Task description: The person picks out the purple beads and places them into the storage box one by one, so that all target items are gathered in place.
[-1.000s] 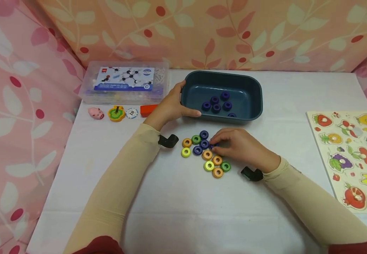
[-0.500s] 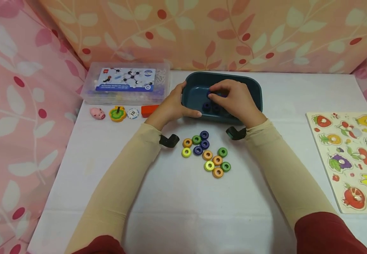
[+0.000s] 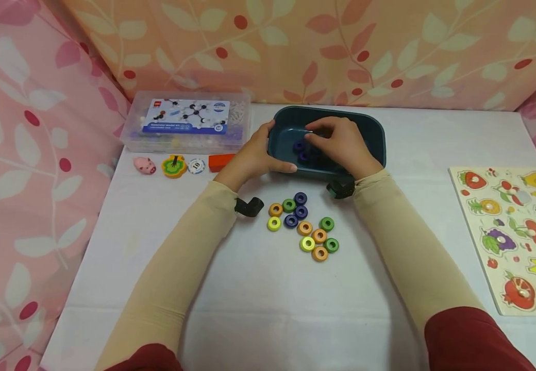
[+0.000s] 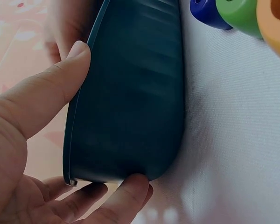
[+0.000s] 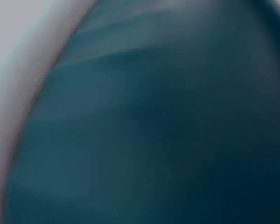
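Observation:
My left hand (image 3: 256, 157) holds the left corner of a dark teal plastic basin (image 3: 374, 129), its thumb along the front rim and its fingers against the end wall. The left wrist view shows the thumb (image 4: 60, 81) at the rim close up. Over the basin is my right hand (image 3: 342, 141), thumb and forefinger slightly apart with nothing seen between them. Purple rings (image 3: 298, 146) lie below its fingertips; others are hidden by the hand. In front of the basin lie loose purple rings (image 3: 301, 212), green rings (image 3: 327, 223), orange rings (image 3: 305, 228) and yellow rings (image 3: 307, 243).
Back left stands a clear molecular model kit box (image 3: 186, 121). Before it are a pink pig (image 3: 145, 165), a tree piece (image 3: 173, 166), a white chip (image 3: 196, 166) and a red block (image 3: 220, 163). A fruit puzzle board (image 3: 511, 237) lies at right.
My right hand took a purple ring from the table group into the basin and its fingers have let go of it. The left hand keeps its hold on the basin.

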`<action>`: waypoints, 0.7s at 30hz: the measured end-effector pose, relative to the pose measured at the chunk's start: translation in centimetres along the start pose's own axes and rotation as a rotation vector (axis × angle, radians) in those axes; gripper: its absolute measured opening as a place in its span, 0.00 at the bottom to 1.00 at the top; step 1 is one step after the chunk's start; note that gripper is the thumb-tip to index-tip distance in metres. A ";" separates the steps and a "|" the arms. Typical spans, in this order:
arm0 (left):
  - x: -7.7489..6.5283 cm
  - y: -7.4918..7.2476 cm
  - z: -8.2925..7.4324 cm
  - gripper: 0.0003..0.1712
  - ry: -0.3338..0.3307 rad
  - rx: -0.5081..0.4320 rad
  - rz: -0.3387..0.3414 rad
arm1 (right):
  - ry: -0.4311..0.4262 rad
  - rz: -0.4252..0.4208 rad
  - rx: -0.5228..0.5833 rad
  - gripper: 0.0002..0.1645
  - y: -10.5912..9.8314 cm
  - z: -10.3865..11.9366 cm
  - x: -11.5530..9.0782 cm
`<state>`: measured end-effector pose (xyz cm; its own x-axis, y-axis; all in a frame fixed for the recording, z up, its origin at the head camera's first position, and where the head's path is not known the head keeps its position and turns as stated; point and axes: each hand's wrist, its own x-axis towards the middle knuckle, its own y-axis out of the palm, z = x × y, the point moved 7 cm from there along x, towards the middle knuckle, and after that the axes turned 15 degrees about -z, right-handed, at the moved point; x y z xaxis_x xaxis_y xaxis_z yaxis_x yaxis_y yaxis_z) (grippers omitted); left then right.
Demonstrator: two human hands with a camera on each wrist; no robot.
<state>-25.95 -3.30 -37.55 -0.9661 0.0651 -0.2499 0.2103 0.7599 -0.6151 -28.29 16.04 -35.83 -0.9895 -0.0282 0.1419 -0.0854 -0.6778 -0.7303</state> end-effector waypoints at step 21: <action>0.1 0.0 0.1 0.74 0.009 -0.005 -0.011 | -0.343 0.199 0.089 0.14 -0.2 3.0 -10.5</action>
<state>-26.04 -3.38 -37.61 -0.9696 0.0622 -0.2366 0.1988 0.7639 -0.6139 -17.49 14.31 -35.18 -0.8879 -0.3988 0.2291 0.1297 -0.6950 -0.7072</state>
